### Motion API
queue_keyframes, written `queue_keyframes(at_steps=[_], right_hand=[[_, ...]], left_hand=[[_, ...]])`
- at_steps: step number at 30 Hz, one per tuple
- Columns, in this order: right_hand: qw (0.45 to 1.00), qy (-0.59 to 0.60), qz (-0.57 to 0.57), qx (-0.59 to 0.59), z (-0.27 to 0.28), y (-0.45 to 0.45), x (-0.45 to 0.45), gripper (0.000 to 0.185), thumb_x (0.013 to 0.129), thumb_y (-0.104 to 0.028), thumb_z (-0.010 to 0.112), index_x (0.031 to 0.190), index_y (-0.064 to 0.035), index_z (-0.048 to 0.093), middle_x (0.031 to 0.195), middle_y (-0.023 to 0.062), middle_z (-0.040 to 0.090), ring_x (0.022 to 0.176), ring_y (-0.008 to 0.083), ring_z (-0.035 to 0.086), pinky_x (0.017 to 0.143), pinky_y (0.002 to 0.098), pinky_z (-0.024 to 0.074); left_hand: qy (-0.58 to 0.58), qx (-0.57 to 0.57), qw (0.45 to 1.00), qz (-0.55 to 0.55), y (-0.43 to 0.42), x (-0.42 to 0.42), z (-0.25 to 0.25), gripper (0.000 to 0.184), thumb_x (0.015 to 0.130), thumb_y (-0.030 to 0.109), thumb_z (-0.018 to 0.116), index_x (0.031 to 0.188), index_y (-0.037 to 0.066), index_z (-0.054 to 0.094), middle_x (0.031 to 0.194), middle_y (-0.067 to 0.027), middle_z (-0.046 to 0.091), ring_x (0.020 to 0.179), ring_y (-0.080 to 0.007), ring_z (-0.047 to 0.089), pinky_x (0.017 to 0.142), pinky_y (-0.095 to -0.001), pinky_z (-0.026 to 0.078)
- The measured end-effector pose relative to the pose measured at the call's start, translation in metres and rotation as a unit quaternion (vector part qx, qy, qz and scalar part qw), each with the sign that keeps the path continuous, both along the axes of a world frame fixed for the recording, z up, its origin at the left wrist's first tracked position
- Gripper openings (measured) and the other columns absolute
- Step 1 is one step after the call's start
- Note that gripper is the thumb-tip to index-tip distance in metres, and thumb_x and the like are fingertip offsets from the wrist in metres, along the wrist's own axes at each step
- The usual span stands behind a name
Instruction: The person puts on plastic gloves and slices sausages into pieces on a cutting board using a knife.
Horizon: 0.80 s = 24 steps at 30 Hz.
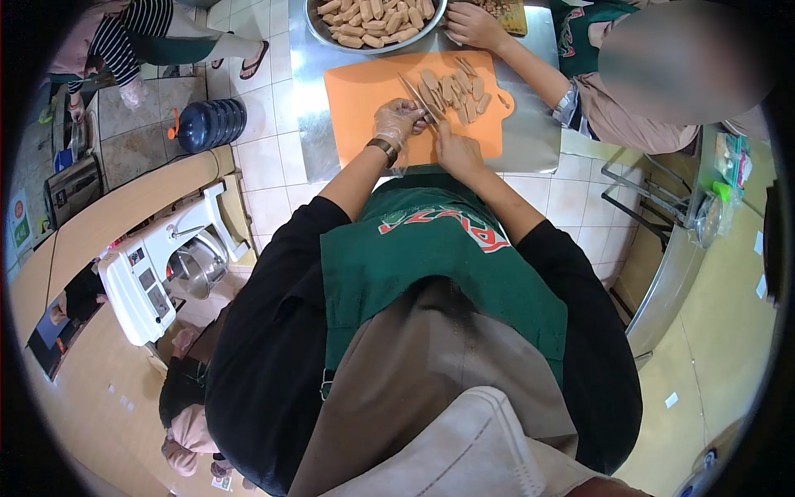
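Observation:
On an orange cutting board (360, 91), my right hand (456, 151) is wrapped round the handle of a knife (414, 93), whose blade points up and to the left. My left hand (399, 121), in a clear plastic glove and with a watch at the wrist, is closed just left of the blade. What its fingers hold, if anything, is too small to make out. Several light brown sliced pieces (460, 89) lie on the board to the right of the knife.
A metal bowl (312, 25) full of brown pieces stands at the board's far edge on the steel table (530, 149). A co-worker's hand (474, 25) is beside it, near another board (513, 18). A blue water bottle (211, 126) lies left; a white mixer (141, 286) stands lower left.

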State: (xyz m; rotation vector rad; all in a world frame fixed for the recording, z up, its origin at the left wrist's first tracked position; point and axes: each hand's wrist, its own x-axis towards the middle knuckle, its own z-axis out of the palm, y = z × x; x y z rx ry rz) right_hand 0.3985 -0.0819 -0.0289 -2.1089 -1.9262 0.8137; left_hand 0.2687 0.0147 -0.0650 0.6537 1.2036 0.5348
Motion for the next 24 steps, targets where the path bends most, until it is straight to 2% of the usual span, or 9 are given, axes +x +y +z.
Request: queue_keyframes(at_steps=[7, 11, 14, 17, 18, 19, 20, 22, 24], right_hand=[[0.999, 0.003, -0.002, -0.036, 0.001, -0.032, 0.002, 0.021, 0.089, -0.02, 0.047, 0.097, -0.0031, 0.039, 0.062, 0.0216, 0.06, 0.06, 0.0405, 0.062, 0.054, 0.0534, 0.0466], [0.998, -0.036, 0.017, -0.056, 0.002, -0.063, 0.019, 0.018, 0.089, -0.019, 0.046, 0.097, -0.0033, 0.04, 0.064, 0.0212, 0.062, 0.061, 0.0393, 0.063, 0.054, 0.053, 0.0471], [0.997, -0.056, 0.035, -0.045, 0.008, -0.055, 0.027, 0.015, 0.089, -0.017, 0.045, 0.095, -0.0036, 0.04, 0.063, 0.02, 0.062, 0.059, 0.0377, 0.064, 0.053, 0.0515, 0.0476], [0.996, -0.072, 0.046, -0.021, 0.011, -0.039, 0.032, 0.013, 0.089, -0.016, 0.045, 0.094, -0.0045, 0.041, 0.062, 0.0184, 0.062, 0.058, 0.0359, 0.064, 0.051, 0.0495, 0.0479], [0.996, -0.079, 0.049, -0.005, 0.012, -0.034, 0.032, 0.012, 0.089, -0.016, 0.045, 0.093, -0.0049, 0.041, 0.061, 0.0177, 0.062, 0.058, 0.035, 0.064, 0.05, 0.0483, 0.0481], [0.996, -0.079, 0.046, -0.002, 0.016, -0.031, 0.031, 0.012, 0.089, -0.016, 0.045, 0.093, -0.0049, 0.041, 0.061, 0.0177, 0.062, 0.058, 0.035, 0.064, 0.05, 0.0483, 0.0481], [0.997, -0.067, 0.035, 0.002, 0.022, -0.031, 0.029, 0.013, 0.089, -0.016, 0.046, 0.093, -0.0049, 0.041, 0.06, 0.0173, 0.062, 0.057, 0.0348, 0.064, 0.05, 0.0477, 0.0482], [0.998, -0.055, 0.022, 0.008, 0.027, -0.033, 0.024, 0.014, 0.088, -0.017, 0.047, 0.093, -0.005, 0.041, 0.06, 0.0169, 0.061, 0.055, 0.0345, 0.063, 0.049, 0.0471, 0.0482], [0.998, -0.025, 0.045, 0.025, 0.026, -0.038, 0.019, 0.016, 0.088, -0.018, 0.048, 0.092, -0.0048, 0.042, 0.058, 0.0165, 0.061, 0.054, 0.0346, 0.063, 0.049, 0.0475, 0.0479]], left_hand=[[-0.017, 0.005, 0.999, 0.029, -0.003, 0.001, -0.001, 0.016, 0.082, -0.008, 0.062, 0.087, -0.001, 0.05, 0.073, -0.0134, 0.06, 0.056, -0.0201, 0.06, 0.045, -0.027, 0.048], [-0.016, 0.017, 0.999, 0.03, -0.005, 0.0, 0.003, 0.014, 0.082, -0.007, 0.062, 0.087, 0.0, 0.05, 0.074, -0.0139, 0.061, 0.056, -0.0199, 0.06, 0.046, -0.0267, 0.049], [0.0, 0.007, 1.0, 0.005, 0.001, -0.002, 0.008, 0.014, 0.082, -0.004, 0.064, 0.087, 0.002, 0.052, 0.069, -0.0118, 0.062, 0.052, -0.0173, 0.06, 0.04, -0.0241, 0.047], [0.066, 0.033, 0.996, -0.047, 0.006, -0.009, 0.019, 0.01, 0.081, 0.0, 0.066, 0.087, 0.001, 0.058, 0.071, -0.0114, 0.065, 0.054, -0.0189, 0.062, 0.047, -0.0271, 0.049], [0.182, 0.238, 0.95, -0.091, 0.014, -0.011, 0.037, 0.009, 0.08, 0.004, 0.066, 0.087, 0.002, 0.061, 0.072, -0.0113, 0.065, 0.057, -0.0203, 0.063, 0.052, -0.0292, 0.05], [0.288, 0.43, 0.846, -0.13, 0.025, -0.013, 0.055, 0.01, 0.08, 0.008, 0.066, 0.087, 0.002, 0.064, 0.074, -0.0113, 0.066, 0.061, -0.0217, 0.064, 0.057, -0.0313, 0.051], [0.262, 0.463, 0.841, -0.096, 0.04, -0.013, 0.069, 0.015, 0.079, 0.015, 0.065, 0.088, 0.004, 0.067, 0.076, -0.0116, 0.067, 0.069, -0.0247, 0.065, 0.066, -0.0345, 0.051], [0.306, 0.546, 0.774, -0.096, 0.077, -0.01, 0.106, 0.017, 0.08, 0.017, 0.066, 0.091, 0.005, 0.067, 0.082, -0.0113, 0.068, 0.071, -0.0259, 0.065, 0.066, -0.036, 0.051], [0.36, 0.553, 0.729, -0.184, 0.122, -0.003, 0.114, 0.019, 0.082, 0.018, 0.062, 0.096, 0.007, 0.067, 0.088, -0.0133, 0.068, 0.08, -0.0281, 0.066, 0.072, -0.0373, 0.053]])
